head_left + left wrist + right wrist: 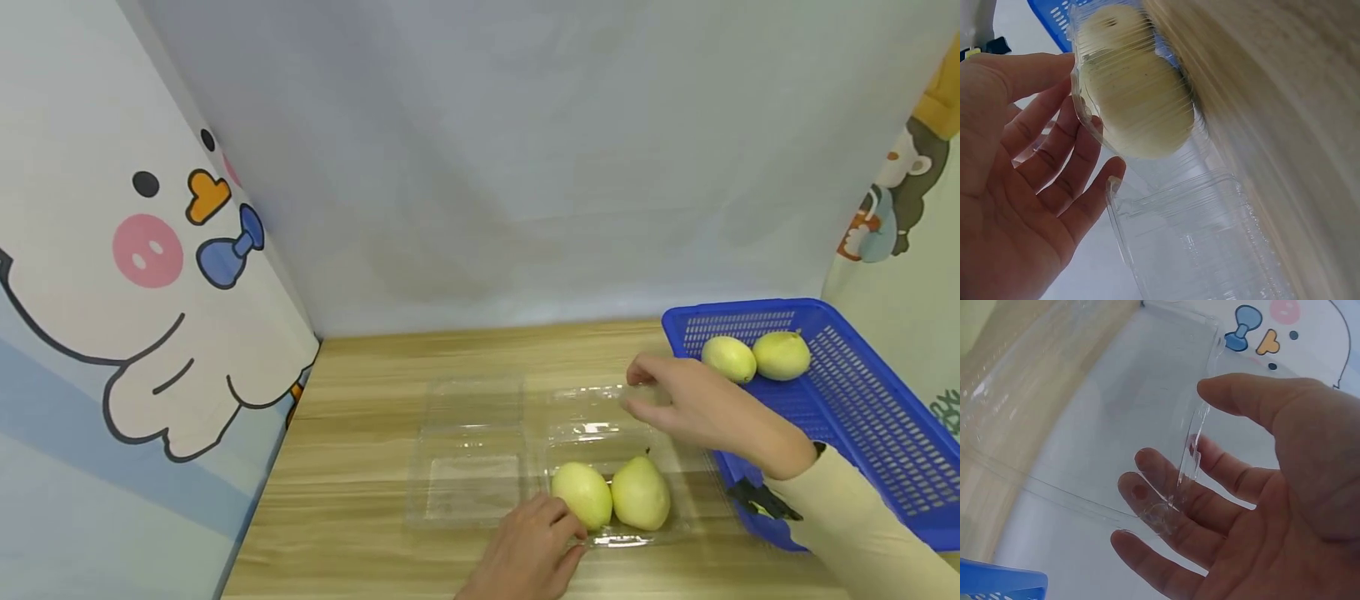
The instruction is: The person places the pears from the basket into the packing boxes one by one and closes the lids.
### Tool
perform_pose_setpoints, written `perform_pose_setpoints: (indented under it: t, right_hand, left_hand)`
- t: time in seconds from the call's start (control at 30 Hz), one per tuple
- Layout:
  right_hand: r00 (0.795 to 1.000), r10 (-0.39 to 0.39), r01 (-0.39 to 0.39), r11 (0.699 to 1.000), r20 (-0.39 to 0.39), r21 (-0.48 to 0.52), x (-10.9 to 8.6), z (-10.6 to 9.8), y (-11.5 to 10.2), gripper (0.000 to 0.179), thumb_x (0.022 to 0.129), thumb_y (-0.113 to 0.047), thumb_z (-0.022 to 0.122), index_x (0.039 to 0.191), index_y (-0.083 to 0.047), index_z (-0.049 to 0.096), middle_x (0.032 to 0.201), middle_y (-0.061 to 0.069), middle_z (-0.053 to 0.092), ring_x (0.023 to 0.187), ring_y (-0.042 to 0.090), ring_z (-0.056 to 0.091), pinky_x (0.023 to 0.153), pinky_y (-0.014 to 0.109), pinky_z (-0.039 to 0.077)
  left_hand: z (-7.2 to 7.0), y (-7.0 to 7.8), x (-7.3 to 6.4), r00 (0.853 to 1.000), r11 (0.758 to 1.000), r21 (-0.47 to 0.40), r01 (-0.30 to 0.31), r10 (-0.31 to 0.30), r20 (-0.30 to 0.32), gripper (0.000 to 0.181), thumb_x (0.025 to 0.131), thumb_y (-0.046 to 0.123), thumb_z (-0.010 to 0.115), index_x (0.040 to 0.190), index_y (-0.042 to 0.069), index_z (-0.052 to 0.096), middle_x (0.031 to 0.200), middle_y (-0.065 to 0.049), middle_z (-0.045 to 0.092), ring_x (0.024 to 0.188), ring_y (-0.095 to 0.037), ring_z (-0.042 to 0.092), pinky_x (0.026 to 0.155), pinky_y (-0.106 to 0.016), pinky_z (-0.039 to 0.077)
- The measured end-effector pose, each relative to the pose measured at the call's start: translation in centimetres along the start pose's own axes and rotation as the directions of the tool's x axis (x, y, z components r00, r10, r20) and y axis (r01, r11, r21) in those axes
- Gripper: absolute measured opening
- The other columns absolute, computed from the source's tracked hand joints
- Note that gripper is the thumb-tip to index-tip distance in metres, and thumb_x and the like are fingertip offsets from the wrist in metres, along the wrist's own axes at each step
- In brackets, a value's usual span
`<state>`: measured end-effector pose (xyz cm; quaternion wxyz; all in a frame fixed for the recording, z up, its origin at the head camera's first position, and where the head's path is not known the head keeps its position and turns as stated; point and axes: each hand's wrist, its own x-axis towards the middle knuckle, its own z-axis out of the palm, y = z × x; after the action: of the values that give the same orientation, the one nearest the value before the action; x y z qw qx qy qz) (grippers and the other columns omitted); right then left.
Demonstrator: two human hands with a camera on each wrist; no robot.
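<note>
A clear plastic clamshell box lies open on the wooden table, with two yellow-green pears side by side in its near half. At its near left corner my left hand holds the rim; the left wrist view shows the thumb on the edge and curved fingers beside it. My right hand is at the far half, the lid. In the right wrist view some fingers show through the clear plastic behind its edge, while the thumb stands apart from them near that edge.
To the left lies a second open clear box. On the right stands a blue plastic basket holding two more pears, partly under my right forearm. A pale cloth wall closes off the back, a cartoon-printed one the left side.
</note>
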<state>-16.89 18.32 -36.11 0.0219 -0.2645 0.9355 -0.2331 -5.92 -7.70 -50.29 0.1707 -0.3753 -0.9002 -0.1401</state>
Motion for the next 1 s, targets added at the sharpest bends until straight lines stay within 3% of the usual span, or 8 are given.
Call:
perform_pose_setpoints:
  t: [0.17, 0.3, 0.47, 0.57, 0.67, 0.77, 0.87, 1.0]
  right_hand:
    - [1.000, 0.002, -0.001, 1.000, -0.031, 0.010, -2.7, 0.9, -0.4, 0.031, 0.102, -0.038, 0.072, 0.120, -0.012, 0.070, 0.119, 0.004, 0.077, 0.112, 0.029, 0.074, 0.092, 0.051, 0.061]
    - [0.999, -0.019, 0.017, 0.999, -0.047, -0.048, -4.7, 1.9, -0.3, 0.027, 0.099, -0.038, 0.076, 0.117, -0.018, 0.073, 0.115, -0.004, 0.077, 0.107, 0.022, 0.074, 0.086, 0.044, 0.062]
    - [0.993, -0.079, 0.067, 0.990, -0.090, -0.126, -6.7, 3.6, -0.1, 0.026, 0.092, -0.034, 0.083, 0.112, -0.022, 0.074, 0.112, -0.008, 0.075, 0.087, 0.006, 0.067, 0.074, 0.032, 0.059]
    - [0.990, -0.093, 0.076, 0.986, -0.108, -0.148, -7.6, 4.4, 0.0, 0.027, 0.089, -0.033, 0.085, 0.111, -0.022, 0.074, 0.108, -0.009, 0.073, 0.074, -0.004, 0.054, 0.066, 0.026, 0.053]
    - [0.988, -0.099, 0.078, 0.983, -0.119, -0.168, -8.2, 5.2, 0.1, 0.028, 0.086, -0.033, 0.087, 0.108, -0.022, 0.073, 0.103, -0.011, 0.070, 0.073, -0.006, 0.049, 0.063, 0.026, 0.051]
    - [0.987, -0.102, 0.080, 0.981, -0.122, -0.178, -8.9, 5.9, 0.3, 0.030, 0.083, -0.032, 0.089, 0.106, -0.022, 0.073, 0.100, -0.011, 0.070, 0.072, -0.006, 0.048, 0.061, 0.025, 0.049]
    - [0.990, -0.094, 0.074, 0.982, -0.110, -0.174, -9.6, 6.6, 0.5, 0.032, 0.080, -0.030, 0.092, 0.105, -0.022, 0.073, 0.102, -0.009, 0.071, 0.071, -0.006, 0.049, 0.060, 0.025, 0.049]
    - [0.988, -0.115, 0.096, 0.979, -0.099, -0.179, -10.3, 7.7, 1.0, 0.034, 0.077, -0.030, 0.094, 0.103, -0.023, 0.073, 0.102, -0.008, 0.074, 0.078, 0.006, 0.066, 0.065, 0.029, 0.058]
  left_hand:
    - [-0.2, 0.1, -0.1, 1.000, 1.000, -0.006, -0.008, 0.008, -0.006, 0.015, 0.087, 0.028, 0.088, 0.095, 0.024, 0.076, 0.092, 0.014, 0.067, 0.088, -0.001, 0.060, 0.077, -0.010, 0.045]
    - [-0.4, 0.2, -0.1, 1.000, 1.000, -0.022, -0.013, 0.012, -0.023, 0.014, 0.088, 0.027, 0.087, 0.095, 0.023, 0.076, 0.091, 0.014, 0.066, 0.085, 0.000, 0.058, 0.074, -0.008, 0.042]
    - [-1.0, 0.6, 0.0, 0.992, 0.997, -0.059, -0.052, 0.045, -0.120, 0.011, 0.087, 0.022, 0.088, 0.090, 0.023, 0.077, 0.087, 0.015, 0.067, 0.079, 0.001, 0.057, 0.072, -0.007, 0.041]
    - [-1.4, 0.9, 0.2, 0.975, 0.993, -0.058, -0.102, 0.088, -0.202, 0.011, 0.087, 0.020, 0.088, 0.087, 0.023, 0.077, 0.084, 0.014, 0.068, 0.076, 0.001, 0.057, 0.072, -0.007, 0.041]
    - [-1.5, 1.0, 0.5, 0.946, 0.989, -0.017, -0.149, 0.138, -0.292, 0.013, 0.083, 0.019, 0.089, 0.086, 0.022, 0.077, 0.087, 0.012, 0.069, 0.079, -0.001, 0.060, 0.075, -0.008, 0.047]
    - [-1.4, 1.0, 0.7, 0.920, 0.989, 0.024, -0.148, 0.147, -0.362, 0.019, 0.078, 0.019, 0.092, 0.089, 0.021, 0.077, 0.095, 0.008, 0.071, 0.090, -0.006, 0.065, 0.084, -0.014, 0.055]
    - [-1.2, 0.9, 0.6, 0.937, 0.996, 0.040, -0.085, 0.093, -0.337, 0.027, 0.075, 0.022, 0.094, 0.096, 0.021, 0.077, 0.107, 0.004, 0.072, 0.101, -0.011, 0.067, 0.094, -0.022, 0.058]
    - [-0.7, 0.7, 0.4, 0.970, 0.998, 0.060, -0.016, 0.030, -0.243, 0.034, 0.075, 0.028, 0.095, 0.102, 0.022, 0.076, 0.117, 0.001, 0.072, 0.110, -0.014, 0.067, 0.099, -0.028, 0.058]
